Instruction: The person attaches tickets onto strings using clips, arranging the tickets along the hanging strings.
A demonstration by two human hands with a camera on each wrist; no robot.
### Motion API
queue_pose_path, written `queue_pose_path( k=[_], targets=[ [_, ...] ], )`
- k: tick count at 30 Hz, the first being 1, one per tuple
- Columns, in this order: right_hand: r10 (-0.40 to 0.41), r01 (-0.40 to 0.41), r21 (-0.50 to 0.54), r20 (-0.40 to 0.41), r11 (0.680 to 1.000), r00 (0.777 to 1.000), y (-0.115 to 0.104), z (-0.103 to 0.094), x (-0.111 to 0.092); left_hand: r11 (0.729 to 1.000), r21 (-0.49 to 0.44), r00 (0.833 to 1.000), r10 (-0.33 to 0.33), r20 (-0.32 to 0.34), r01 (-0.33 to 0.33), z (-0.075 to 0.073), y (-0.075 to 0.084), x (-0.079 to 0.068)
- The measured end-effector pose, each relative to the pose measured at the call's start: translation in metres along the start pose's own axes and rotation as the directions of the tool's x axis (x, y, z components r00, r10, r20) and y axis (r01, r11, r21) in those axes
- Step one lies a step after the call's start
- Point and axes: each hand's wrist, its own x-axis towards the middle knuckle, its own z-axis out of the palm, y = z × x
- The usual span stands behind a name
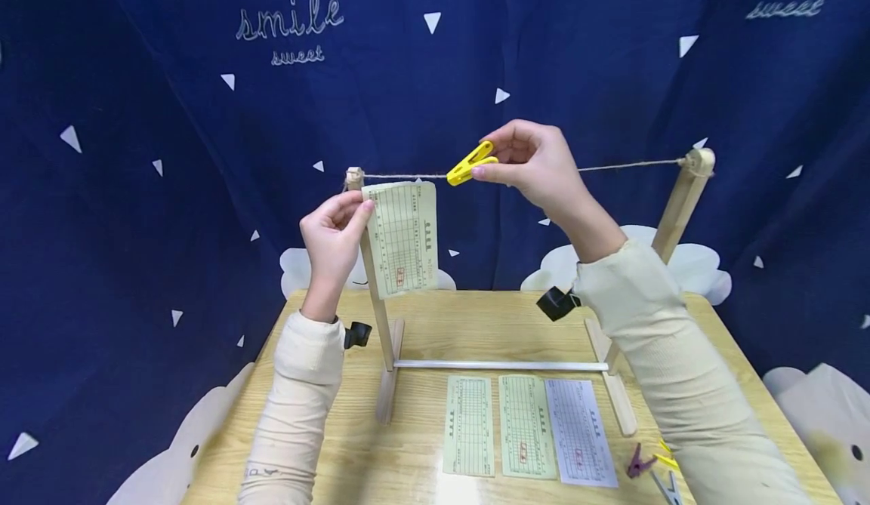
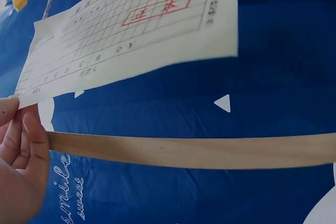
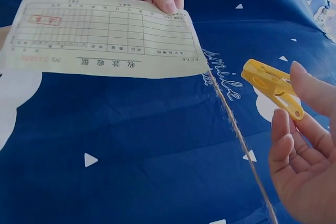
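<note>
My left hand (image 1: 333,237) pinches the upper left edge of a pale green receipt slip (image 1: 404,244) between thumb and fingers. The slip hangs with its top edge right by the string (image 1: 408,177), close to the left wooden post. A red stamp (image 2: 157,11) shows on the paper in the left wrist view. My right hand (image 1: 533,161) pinches a yellow clothespin (image 1: 470,164) by its handles, with its nose pointing left along the string. In the right wrist view the yellow clothespin (image 3: 272,87) is apart from the slip, to its right.
On the table lie two green slips (image 1: 469,426) (image 1: 529,426) and a whitish slip (image 1: 582,433). Several clothespins, one purple (image 1: 639,461), lie by my right sleeve. The stand has a left post (image 1: 377,301), a right post (image 1: 680,195) and a white crossbar (image 1: 499,365).
</note>
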Motion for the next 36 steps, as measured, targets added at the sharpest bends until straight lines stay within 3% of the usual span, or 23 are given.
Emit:
queue_pose_path(
  k=[16,23,26,28,36],
  targets=[
    [0.046,-0.046,-0.019,0.020,0.999,0.999,-0.008,0.023,0.031,1.000,0.007,0.999,-0.021,-0.030,0.022,0.002,0.003,0.002],
    [0.093,-0.090,-0.057,0.051,0.994,0.994,-0.012,0.037,0.041,0.999,0.041,0.999,-0.031,-0.045,0.033,0.005,0.031,-0.003],
    [0.120,-0.116,-0.067,0.051,0.991,0.992,-0.015,0.041,0.045,0.998,0.051,0.998,-0.030,-0.047,0.032,0.006,0.034,-0.004],
    [0.130,-0.126,-0.075,0.046,0.989,0.990,-0.016,0.043,0.048,0.998,0.059,0.998,-0.028,-0.050,0.031,0.006,0.033,-0.004],
    [0.124,-0.112,-0.148,0.071,0.983,0.990,-0.018,0.048,0.056,0.999,0.037,0.999,-0.008,-0.053,0.010,0.006,0.003,-0.001]
  ],
)
